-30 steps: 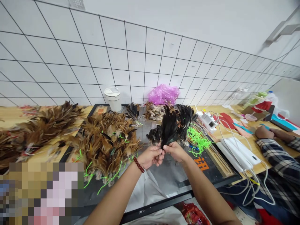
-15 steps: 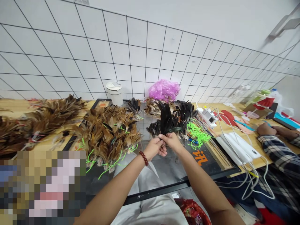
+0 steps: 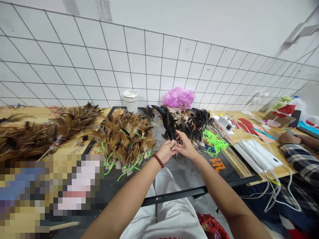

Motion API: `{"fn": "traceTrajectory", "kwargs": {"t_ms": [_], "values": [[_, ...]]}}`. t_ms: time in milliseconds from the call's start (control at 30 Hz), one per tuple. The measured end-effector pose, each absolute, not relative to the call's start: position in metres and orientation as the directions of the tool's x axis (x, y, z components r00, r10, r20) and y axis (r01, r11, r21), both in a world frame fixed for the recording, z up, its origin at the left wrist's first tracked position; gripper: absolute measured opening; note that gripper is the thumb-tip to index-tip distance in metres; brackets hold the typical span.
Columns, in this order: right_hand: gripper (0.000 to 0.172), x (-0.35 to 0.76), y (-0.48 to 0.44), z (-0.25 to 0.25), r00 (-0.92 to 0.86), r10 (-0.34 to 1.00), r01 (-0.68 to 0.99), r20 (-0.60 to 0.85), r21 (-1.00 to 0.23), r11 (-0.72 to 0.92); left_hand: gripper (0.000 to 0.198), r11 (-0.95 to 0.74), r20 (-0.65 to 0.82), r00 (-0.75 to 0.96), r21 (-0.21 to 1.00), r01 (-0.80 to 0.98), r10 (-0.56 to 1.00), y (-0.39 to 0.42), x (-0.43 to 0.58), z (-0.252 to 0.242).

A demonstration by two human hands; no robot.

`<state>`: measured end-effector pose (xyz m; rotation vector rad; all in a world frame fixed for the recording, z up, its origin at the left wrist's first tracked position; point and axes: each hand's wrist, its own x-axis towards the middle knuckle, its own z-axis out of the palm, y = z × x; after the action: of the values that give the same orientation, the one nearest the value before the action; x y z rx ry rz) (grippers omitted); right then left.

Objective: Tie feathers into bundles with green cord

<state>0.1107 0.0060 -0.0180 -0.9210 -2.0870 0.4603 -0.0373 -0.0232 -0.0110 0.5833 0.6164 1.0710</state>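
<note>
A bunch of long black feathers (image 3: 167,120) stands up from my left hand (image 3: 167,150), whose fingers are closed round its base; a dark red bead bracelet is on that wrist. My right hand (image 3: 184,146) touches the same base, fingers bent and partly spread, and whether it grips anything is unclear. Behind and right of my hands lies a pile of black feathers (image 3: 199,124). Brown feather bunches (image 3: 127,137) tied with green string spread out to the left. Bright green strings (image 3: 215,142) are heaped at the right.
A white lidded cup (image 3: 130,101) and a pink plastic bag (image 3: 178,97) stand near the wire grid. White power strips (image 3: 259,157) with cables lie right, beside another person's plaid sleeve (image 3: 297,159). More brown feathers (image 3: 22,141) lie far left. A red bag (image 3: 213,227) is below.
The black feather bunch has tilted to the left in my left hand. My right hand's fingers have spread somewhat. The whole view has shifted, with things appearing farther right.
</note>
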Motion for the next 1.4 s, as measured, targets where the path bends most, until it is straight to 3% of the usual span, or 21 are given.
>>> {"fn": "traceTrajectory", "kwargs": {"t_ms": [167,267,333,400,567,767,967,1200,1400], "values": [[0.074,0.105,0.004,-0.019,-0.312,0.816,0.443,0.487,-0.685,0.579,0.021,0.308,-0.15,0.289,0.702,-0.642,0.946,-0.022,-0.036,-0.014],[0.064,0.102,0.002,-0.011,-0.313,0.886,0.237,0.341,-0.876,0.42,0.026,0.246,-0.144,0.215,0.766,-0.594,0.966,-0.02,-0.036,-0.017],[0.049,0.103,0.001,-0.006,-0.363,0.913,0.048,0.185,-0.975,0.217,0.029,0.269,-0.112,0.302,0.792,-0.549,0.947,-0.02,-0.037,-0.02],[0.037,0.106,0.0,-0.001,-0.425,0.902,-0.078,0.07,-0.996,0.041,0.03,0.328,-0.09,0.433,0.792,-0.514,0.897,-0.02,-0.039,-0.021],[0.038,0.118,0.0,0.005,-0.518,0.854,-0.139,-0.047,-0.981,-0.139,0.029,0.471,-0.093,0.654,0.769,-0.432,0.75,-0.022,-0.045,-0.022],[0.041,0.117,0.006,0.002,-0.535,0.844,-0.108,-0.046,-0.987,-0.122,0.03,0.529,-0.134,0.724,0.772,-0.352,0.677,-0.022,-0.048,-0.019],[0.041,0.113,0.011,-0.006,-0.407,0.914,-0.087,0.007,-0.996,-0.031,0.027,0.441,-0.223,0.559,0.849,-0.292,0.799,-0.024,-0.043,-0.008],[0.041,0.107,0.01,-0.007,-0.361,0.931,0.082,0.055,-0.992,0.09,0.017,0.273,-0.24,0.262,0.957,-0.096,0.935,-0.027,-0.024,-0.013],[0.039,0.109,0.008,-0.005,-0.352,0.934,0.045,0.062,-0.995,0.083,0.02,0.246,-0.216,0.285,0.967,-0.073,0.934,-0.029,-0.026,-0.012]]}}
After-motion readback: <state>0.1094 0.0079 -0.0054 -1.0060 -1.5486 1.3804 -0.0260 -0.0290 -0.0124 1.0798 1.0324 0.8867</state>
